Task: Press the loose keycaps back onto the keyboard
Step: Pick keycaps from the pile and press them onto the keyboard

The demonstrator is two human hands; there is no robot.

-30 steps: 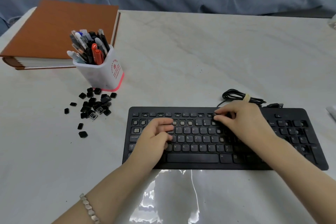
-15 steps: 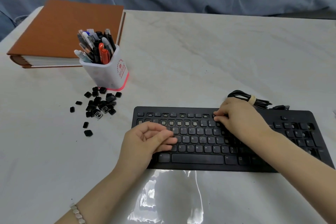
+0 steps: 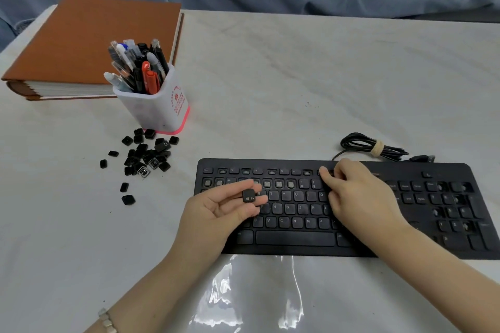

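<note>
A black keyboard (image 3: 295, 240) lies on the white table, with several bare switch sockets in its number row and function row. My left hand (image 3: 216, 213) is turned palm up over the keyboard's left end and holds one black keycap (image 3: 248, 195) at its fingertips. My right hand (image 3: 354, 197) rests palm down on the keyboard's middle, fingertips pressing near the top rows. A pile of loose black keycaps (image 3: 146, 155) lies on the table to the left of the keyboard.
A white pen cup (image 3: 155, 105) full of pens stands just behind the keycap pile. An orange-brown book (image 3: 89, 43) lies at the back left. The keyboard's coiled cable (image 3: 373, 147) sits behind it. Blue cloth runs along the table's far edge.
My left hand has lifted off the keys and rolled palm up, showing a keycap at its fingertips. My right hand stays on the top rows. The view has shifted left.
</note>
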